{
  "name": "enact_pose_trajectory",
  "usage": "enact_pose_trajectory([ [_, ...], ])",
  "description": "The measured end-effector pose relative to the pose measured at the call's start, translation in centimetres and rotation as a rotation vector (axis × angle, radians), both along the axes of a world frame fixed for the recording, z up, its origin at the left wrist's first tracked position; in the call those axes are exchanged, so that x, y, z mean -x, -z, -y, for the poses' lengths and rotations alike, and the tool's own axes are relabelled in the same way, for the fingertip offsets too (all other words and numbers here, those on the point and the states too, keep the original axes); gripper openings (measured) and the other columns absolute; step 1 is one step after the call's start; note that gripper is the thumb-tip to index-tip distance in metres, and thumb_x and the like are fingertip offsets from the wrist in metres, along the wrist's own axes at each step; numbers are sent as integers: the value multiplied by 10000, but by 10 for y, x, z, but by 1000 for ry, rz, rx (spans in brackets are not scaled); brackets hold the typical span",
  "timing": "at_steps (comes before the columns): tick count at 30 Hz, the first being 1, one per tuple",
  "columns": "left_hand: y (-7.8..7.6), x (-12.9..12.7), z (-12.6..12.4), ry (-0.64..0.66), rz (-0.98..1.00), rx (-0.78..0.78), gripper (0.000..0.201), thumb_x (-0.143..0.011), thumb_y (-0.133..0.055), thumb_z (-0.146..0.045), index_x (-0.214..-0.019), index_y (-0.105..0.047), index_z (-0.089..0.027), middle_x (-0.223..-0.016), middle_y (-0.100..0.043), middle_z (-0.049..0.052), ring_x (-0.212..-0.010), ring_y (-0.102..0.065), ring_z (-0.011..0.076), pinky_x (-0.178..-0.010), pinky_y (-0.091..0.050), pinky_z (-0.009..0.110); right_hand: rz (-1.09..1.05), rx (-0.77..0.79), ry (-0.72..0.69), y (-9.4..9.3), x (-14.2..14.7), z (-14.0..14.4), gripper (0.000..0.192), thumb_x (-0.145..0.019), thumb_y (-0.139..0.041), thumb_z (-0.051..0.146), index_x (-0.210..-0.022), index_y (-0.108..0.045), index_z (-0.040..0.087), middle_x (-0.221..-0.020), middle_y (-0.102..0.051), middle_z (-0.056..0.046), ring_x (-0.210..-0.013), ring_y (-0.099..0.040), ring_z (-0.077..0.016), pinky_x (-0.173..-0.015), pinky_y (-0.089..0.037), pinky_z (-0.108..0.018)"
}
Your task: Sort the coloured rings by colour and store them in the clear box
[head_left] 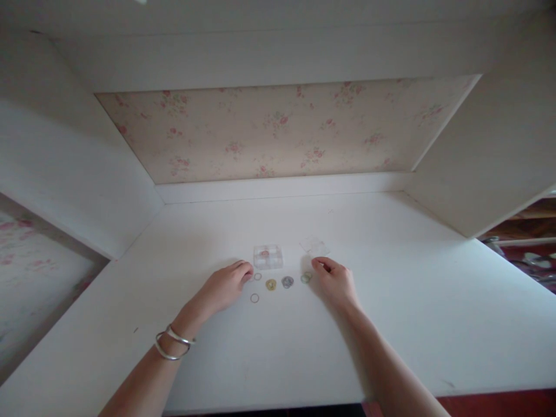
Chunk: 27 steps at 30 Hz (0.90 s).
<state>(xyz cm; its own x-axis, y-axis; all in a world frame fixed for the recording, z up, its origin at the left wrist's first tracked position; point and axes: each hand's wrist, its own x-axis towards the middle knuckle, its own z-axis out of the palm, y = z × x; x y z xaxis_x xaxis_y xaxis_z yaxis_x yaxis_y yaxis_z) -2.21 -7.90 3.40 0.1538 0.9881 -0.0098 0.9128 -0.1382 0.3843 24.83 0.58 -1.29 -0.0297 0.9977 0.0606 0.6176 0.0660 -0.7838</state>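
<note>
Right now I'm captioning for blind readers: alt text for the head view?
Two bare hands, left hand and right hand, rest on a white desk beside small rings and a clear box.

left hand (226, 285): palm down, fingers curled | right hand (334, 281): fingertips pinched

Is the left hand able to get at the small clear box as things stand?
Probably yes. The left hand rests on the white desk just beside the clear box, fingertips near its corner. Only small rings lie nearby, none between them.
</note>
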Motion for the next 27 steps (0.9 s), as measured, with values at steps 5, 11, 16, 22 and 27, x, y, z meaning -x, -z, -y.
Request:
enact_pose_trajectory([
  [5, 1, 3, -7, -41, 149, -82, 238, -888, -446, -338, -844, -636, -202, -887, -597, 24, -739, -552, 133, -683, -413, 242, 9, 3, 1, 1, 1, 0, 337, -799, -471, 462, -866, -722, 246, -668, -669, 1, -621, -591, -141, -562, -386, -223],
  [11, -8, 3, -41, -218, 243, -199, 319, -844, -483, -429, -902, -701, -204, -789, -597, 21, -646, -517, 129, -621, -401, 240, 14, -1, -1, -1, 1, 1, 360, -798, -459, 472, -875, -721, 239, -689, -680, -11, -630, -595, -148, -569, -392, -232],
  [16, 3, -1, -70, -199, 233, -166, 300, -816, -506, -378, -887, -727, -188, -805, -642, 29, -724, -566, 151, -677, -417, 239, 12, 0, -4, 0, 0, 1, 373, -797, -452, 474, -878, -722, 229, -677, -676, -14, -621, -590, -145, -574, -396, -230],
  [22, 18, 2, -68, -152, 208, -152, 322, -855, -447, -349, -917, -726, -201, -793, -654, 21, -753, -597, 148, -718, -436, 236, -20, 5, -13, 5, 1, -2, 376, -810, -447, 484, -887, -715, 231, -674, -669, -8, -611, -583, -140, -555, -388, -221],
  [27, 23, 8, -46, -331, 390, -212, 337, -848, -465, -388, -978, -694, -178, -985, -687, 41, -918, -613, 170, -829, -450, 258, -17, -1, -24, 4, 0, -1, 351, -812, -457, 477, -877, -716, 249, -682, -672, 2, -624, -591, -139, -568, -394, -221],
])
